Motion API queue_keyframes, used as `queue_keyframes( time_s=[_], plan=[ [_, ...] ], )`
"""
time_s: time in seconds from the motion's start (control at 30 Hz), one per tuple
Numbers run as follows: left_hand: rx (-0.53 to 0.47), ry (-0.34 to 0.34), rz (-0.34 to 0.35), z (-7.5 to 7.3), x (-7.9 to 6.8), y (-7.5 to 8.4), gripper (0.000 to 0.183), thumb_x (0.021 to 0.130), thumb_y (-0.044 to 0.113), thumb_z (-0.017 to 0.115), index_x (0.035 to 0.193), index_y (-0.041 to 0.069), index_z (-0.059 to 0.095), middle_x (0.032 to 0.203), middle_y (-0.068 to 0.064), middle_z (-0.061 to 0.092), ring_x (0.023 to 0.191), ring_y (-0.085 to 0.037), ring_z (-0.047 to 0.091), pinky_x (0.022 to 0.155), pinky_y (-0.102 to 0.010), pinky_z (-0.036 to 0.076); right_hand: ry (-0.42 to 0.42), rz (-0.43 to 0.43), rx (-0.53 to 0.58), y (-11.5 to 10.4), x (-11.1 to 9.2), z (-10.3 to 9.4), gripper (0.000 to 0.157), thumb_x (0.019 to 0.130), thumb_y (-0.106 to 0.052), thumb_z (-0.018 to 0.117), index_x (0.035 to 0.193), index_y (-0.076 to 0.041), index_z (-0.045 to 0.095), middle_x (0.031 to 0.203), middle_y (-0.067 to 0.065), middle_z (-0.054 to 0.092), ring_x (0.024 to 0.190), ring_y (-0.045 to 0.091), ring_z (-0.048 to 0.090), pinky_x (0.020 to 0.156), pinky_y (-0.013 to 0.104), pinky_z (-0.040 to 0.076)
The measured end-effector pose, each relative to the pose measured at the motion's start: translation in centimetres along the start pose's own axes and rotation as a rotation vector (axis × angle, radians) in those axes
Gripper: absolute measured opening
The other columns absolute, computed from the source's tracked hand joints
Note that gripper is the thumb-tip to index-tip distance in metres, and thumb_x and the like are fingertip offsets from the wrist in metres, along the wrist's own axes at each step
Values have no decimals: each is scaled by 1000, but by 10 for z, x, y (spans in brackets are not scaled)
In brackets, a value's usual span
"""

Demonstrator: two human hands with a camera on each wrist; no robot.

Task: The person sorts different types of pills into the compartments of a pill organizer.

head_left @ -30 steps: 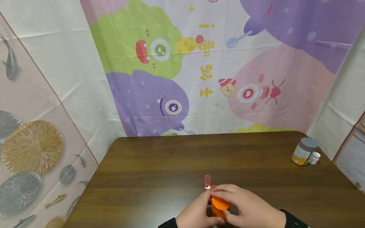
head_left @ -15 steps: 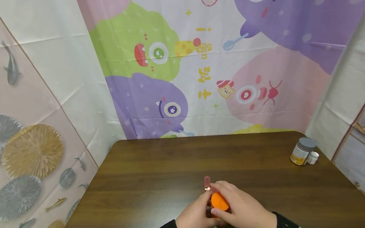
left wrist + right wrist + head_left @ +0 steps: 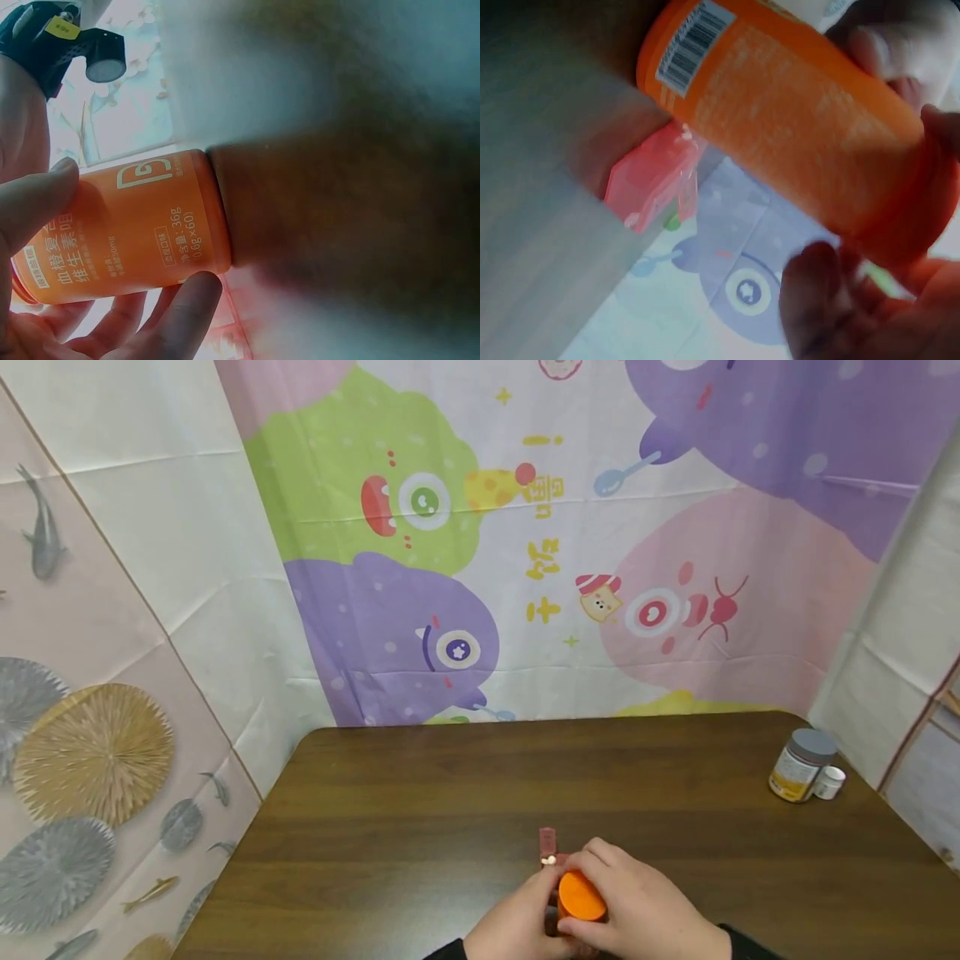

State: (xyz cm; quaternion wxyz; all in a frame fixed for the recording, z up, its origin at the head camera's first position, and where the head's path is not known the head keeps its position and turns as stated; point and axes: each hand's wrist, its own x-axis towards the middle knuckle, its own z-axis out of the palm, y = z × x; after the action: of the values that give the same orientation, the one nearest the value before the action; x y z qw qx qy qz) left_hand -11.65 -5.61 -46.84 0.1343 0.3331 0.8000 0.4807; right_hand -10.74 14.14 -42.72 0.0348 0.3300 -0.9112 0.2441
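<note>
An orange screw-top bottle (image 3: 142, 225), with printed label, stands between my two hands at the table's near edge. My left hand (image 3: 516, 917) grips the side of its body. My right hand (image 3: 645, 902) holds the orange cap (image 3: 581, 896), with the thumb on the near side and the fingers on the far side. The cap sits on the bottle. Just beyond the fingers lies a small translucent pink pill box (image 3: 649, 176), its lid (image 3: 547, 840) raised. Small white pieces (image 3: 549, 860) show at the box. My right hand partly hides the box in the head view.
A jar with a grey lid (image 3: 802, 766) stands at the far right corner of the brown wooden table (image 3: 405, 802). Beside it is a small white bottle (image 3: 828, 783). A cartoon-print cloth (image 3: 555, 677) hangs behind the table's back edge.
My right hand's fingers and thumb have shifted around the cap, which now shows more of its top than a second ago. My left hand keeps its grip. The head view shifted slightly.
</note>
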Motion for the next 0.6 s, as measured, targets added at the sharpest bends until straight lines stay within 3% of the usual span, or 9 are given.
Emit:
queue_keyframes(
  time_s=[0.07,0.17,0.3,0.4,0.47,0.6],
  plan=[
    [-27,-4,-16,0,0,0,56,85,29,75,132,22,45,118,9,58,95,-2,56,86,-23,51,19,36,-24,-2,1,3,50,86,-62,60,110,-19,59,90,-12,49,70,4,45,59,18,44],
    [-17,-7,4,0,0,-1,57,85,25,75,133,18,44,122,5,56,99,-3,55,86,-22,50,4,16,-23,-2,1,5,56,88,-62,57,122,-17,57,110,-6,55,86,6,51,68,25,52],
    [17,-12,71,-1,0,-1,64,87,19,73,140,15,39,133,-1,51,108,-4,52,90,-23,49,-28,-217,-14,1,-2,1,58,91,-35,65,142,-14,45,145,4,41,120,16,44,88,41,52],
    [52,-2,88,-1,1,0,64,87,24,73,141,16,39,135,-1,49,110,-4,49,93,-26,47,-50,-346,-4,4,-4,-5,63,86,-16,67,144,-12,44,146,6,41,126,19,40,90,45,50],
    [48,0,70,-1,0,0,64,87,28,74,140,17,39,134,0,49,110,-4,49,94,-28,47,-83,-321,16,4,-4,-9,61,85,-14,67,143,-15,46,143,3,45,123,18,42,90,43,50],
    [40,8,3,-1,-2,1,67,85,35,74,139,18,39,130,2,50,106,-3,51,93,-28,49,-106,-146,33,3,-2,-11,49,88,-27,69,134,-20,56,126,-5,54,104,9,51,83,34,54]
  ],
)
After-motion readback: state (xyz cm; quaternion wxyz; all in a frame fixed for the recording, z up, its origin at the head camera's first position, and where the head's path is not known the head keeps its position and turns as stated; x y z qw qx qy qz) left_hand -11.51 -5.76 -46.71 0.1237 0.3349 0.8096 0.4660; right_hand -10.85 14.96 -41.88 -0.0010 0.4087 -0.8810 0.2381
